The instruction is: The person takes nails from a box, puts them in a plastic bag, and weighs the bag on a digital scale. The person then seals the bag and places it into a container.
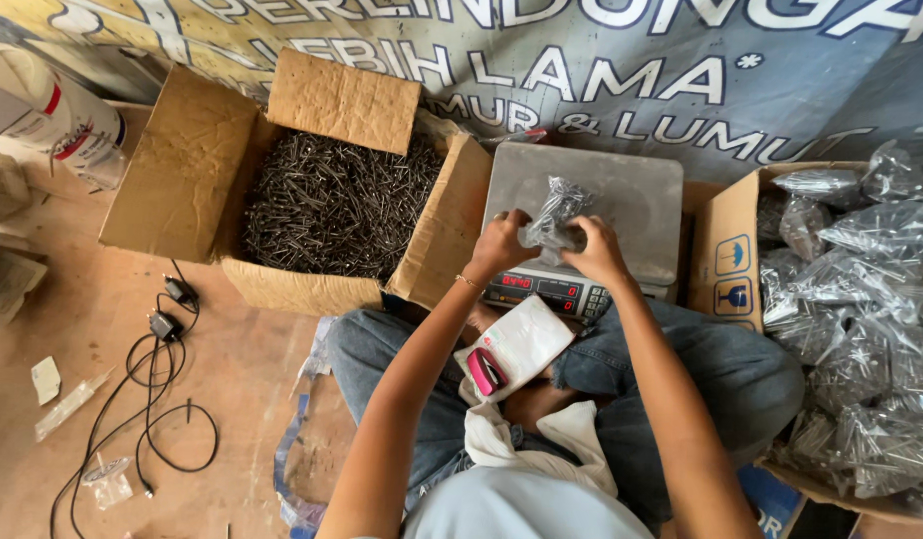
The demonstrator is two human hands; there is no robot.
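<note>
While gripped, crinkly bag (553, 215) over scale (631, 195).

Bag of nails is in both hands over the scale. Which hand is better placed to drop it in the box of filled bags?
Right, probably. The right hand grips the bag of nails on the side nearer the box of filled bags, which sits just beyond the scale. The left hand would have to cross over.
</note>
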